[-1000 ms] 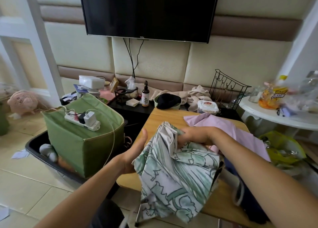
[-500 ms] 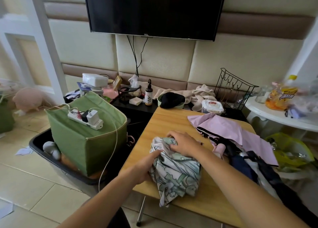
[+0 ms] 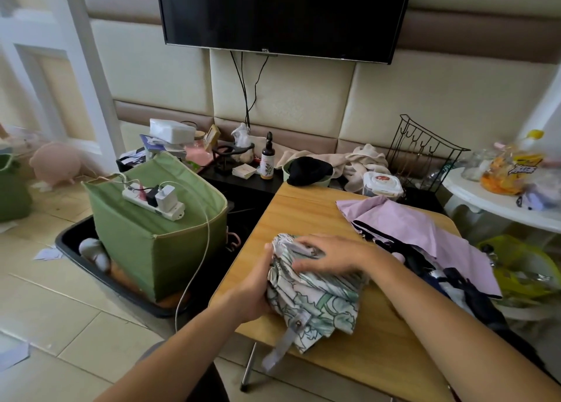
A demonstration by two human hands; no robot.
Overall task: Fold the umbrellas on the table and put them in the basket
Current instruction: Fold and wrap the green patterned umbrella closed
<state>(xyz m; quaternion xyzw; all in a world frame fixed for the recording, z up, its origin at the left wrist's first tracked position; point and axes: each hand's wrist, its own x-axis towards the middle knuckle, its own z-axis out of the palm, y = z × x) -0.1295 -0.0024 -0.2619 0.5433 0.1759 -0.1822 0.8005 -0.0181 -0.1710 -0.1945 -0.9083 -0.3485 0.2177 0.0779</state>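
a: what lies on the wooden table (image 3: pixel 306 213)?

b: a crumpled, soft fabric umbrella (image 3: pixel 315 292), white with a green leafy print, near the table's front left edge. its long axis runs from the far end toward the viewer; a pale closing strap (image 3: pixel 283 345) with a metal snap hangs over the near edge.

a: and the hands?

b: the left hand (image 3: pixel 253 291) cups the bundle's left side, fingers curled round the cloth. the right hand (image 3: pixel 328 254) presses on top, fingers spread and slightly bent.

a: anything else?

b: a pink umbrella (image 3: pixel 419 231) lies open and flat to the right. a green fabric basket (image 3: pixel 170 250), boxy, stands on the floor to the left.
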